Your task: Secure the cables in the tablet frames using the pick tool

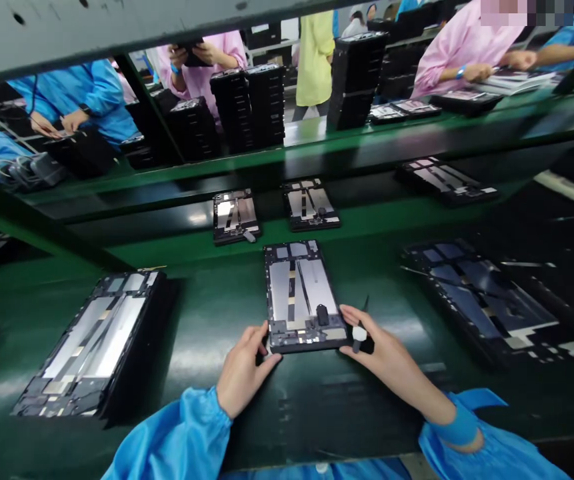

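An open tablet housing (301,297) lies flat on the green workbench (207,427) right in front of me, showing silver shielding plates and a small black part near its lower end. My left hand (247,373) pinches the housing's lower left corner. My right hand (381,347) grips a slim black tool with a white collar (359,337), and its fingertips rest against the housing's lower right edge. The tool's tip points away from me, just right of the housing.
Similar open housings (87,347) (487,300) lie on either side, and several more (311,203) sit on a raised green shelf. Beyond it stand tall black stacks (249,107), with co-workers in blue and pink smocks (87,100) (201,73) working.
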Action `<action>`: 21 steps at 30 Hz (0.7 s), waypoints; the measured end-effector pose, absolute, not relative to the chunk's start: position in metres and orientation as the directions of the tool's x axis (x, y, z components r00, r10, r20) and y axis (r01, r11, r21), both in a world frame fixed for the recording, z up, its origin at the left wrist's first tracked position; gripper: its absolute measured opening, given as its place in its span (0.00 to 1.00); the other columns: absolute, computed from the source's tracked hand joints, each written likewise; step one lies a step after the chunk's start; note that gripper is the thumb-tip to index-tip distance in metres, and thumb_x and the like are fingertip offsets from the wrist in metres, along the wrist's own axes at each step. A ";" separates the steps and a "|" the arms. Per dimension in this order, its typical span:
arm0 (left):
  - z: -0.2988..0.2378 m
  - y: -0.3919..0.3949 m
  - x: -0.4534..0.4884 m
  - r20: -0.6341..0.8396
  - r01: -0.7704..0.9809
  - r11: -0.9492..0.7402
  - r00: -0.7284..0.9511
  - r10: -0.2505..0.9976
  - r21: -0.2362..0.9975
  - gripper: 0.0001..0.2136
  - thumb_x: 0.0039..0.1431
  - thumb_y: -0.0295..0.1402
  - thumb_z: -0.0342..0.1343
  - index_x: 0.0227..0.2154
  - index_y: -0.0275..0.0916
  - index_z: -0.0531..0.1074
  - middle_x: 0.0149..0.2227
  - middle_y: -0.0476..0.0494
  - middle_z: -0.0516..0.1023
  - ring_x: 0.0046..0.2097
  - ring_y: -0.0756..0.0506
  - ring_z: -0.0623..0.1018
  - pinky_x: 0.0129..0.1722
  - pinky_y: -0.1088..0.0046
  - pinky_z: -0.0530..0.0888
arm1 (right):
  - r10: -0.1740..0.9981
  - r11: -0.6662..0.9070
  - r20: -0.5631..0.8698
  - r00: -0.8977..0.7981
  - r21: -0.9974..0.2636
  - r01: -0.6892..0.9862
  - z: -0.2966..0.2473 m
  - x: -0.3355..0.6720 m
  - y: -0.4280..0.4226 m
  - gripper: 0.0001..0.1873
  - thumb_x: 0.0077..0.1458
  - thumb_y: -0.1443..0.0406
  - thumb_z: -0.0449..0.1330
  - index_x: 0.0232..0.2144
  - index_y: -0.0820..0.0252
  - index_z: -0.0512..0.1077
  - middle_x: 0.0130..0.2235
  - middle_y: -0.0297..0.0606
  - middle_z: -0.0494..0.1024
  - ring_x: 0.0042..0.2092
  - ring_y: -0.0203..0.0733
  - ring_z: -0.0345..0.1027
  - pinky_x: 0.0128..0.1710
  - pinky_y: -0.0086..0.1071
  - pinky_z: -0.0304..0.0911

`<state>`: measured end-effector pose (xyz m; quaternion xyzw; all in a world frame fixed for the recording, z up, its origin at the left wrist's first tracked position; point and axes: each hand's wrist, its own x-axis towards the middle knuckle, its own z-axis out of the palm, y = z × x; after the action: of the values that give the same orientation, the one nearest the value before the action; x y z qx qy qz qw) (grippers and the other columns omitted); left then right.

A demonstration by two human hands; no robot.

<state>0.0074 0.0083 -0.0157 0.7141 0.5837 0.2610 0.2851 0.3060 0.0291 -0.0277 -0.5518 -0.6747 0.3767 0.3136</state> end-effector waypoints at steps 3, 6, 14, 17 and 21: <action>-0.019 0.000 0.017 0.100 0.730 -0.234 0.223 0.970 0.643 0.19 0.62 0.36 0.55 0.56 0.43 0.67 0.36 0.47 0.74 0.30 0.49 0.76 0.32 0.72 0.76 | 0.992 0.102 0.045 -0.118 -0.833 0.544 -0.031 0.310 0.021 0.23 0.52 0.62 0.63 0.52 0.54 0.71 0.49 0.41 0.81 0.51 0.53 0.75 0.47 0.43 0.73; -0.014 -0.006 0.017 0.126 0.761 -0.272 0.246 0.961 0.589 0.16 0.64 0.39 0.54 0.52 0.44 0.69 0.34 0.48 0.75 0.29 0.48 0.76 0.30 0.74 0.75 | 0.995 0.103 0.079 -0.066 -0.797 0.596 -0.023 0.314 0.011 0.18 0.54 0.59 0.62 0.47 0.54 0.74 0.47 0.41 0.82 0.48 0.54 0.77 0.44 0.44 0.74; 0.000 0.011 0.017 0.220 0.712 -0.491 0.444 0.869 0.503 0.11 0.68 0.39 0.49 0.46 0.44 0.73 0.38 0.46 0.75 0.38 0.47 0.77 0.37 0.72 0.75 | 0.890 0.425 0.236 -0.390 -0.738 0.524 0.000 0.263 0.016 0.14 0.62 0.68 0.56 0.48 0.51 0.74 0.42 0.40 0.80 0.43 0.47 0.74 0.43 0.40 0.71; -0.001 0.014 0.023 0.183 0.695 -0.480 0.459 0.869 0.535 0.11 0.69 0.36 0.48 0.42 0.43 0.75 0.35 0.47 0.74 0.37 0.48 0.76 0.36 0.74 0.74 | 0.838 0.485 0.229 -0.496 -0.729 0.483 -0.006 0.237 0.024 0.17 0.59 0.75 0.53 0.45 0.53 0.73 0.36 0.39 0.77 0.38 0.46 0.72 0.37 0.37 0.69; -0.002 0.015 0.023 0.121 0.674 -0.408 0.431 0.894 0.616 0.09 0.67 0.35 0.50 0.40 0.43 0.75 0.34 0.48 0.73 0.35 0.49 0.75 0.35 0.75 0.72 | 0.823 0.478 0.229 -0.520 -0.772 0.418 -0.009 0.227 0.030 0.24 0.49 0.83 0.50 0.41 0.55 0.70 0.34 0.36 0.74 0.38 0.45 0.69 0.38 0.36 0.66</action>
<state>0.0233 0.0150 -0.0021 0.8088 0.4847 0.2228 0.2474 0.2273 0.0304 -0.0089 -0.3856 -0.8048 0.3348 0.3025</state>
